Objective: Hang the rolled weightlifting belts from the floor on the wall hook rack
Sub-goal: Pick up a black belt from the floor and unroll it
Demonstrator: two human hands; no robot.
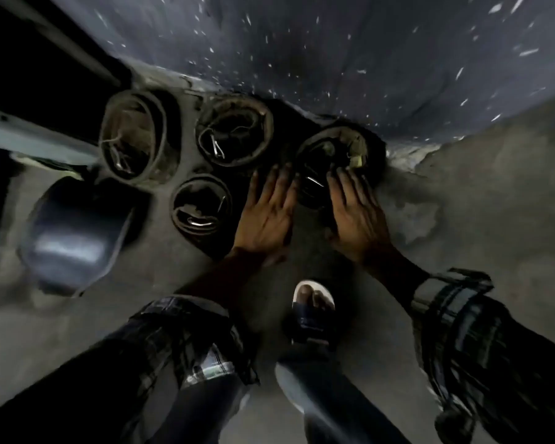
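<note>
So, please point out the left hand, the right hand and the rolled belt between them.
left hand (266, 216), head view, back of hand.
right hand (354, 213), head view, back of hand.
rolled belt (326, 145), head view, upper rim.

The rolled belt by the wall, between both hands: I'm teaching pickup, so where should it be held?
The rightmost rolled belt stands on edge as an open coil on the floor. Probably best to come from above, left hand and right hand cupping opposite outer sides of the coil, squeezing lightly so the roll stays wound. Its buckle end is too blurred to judge.
</note>
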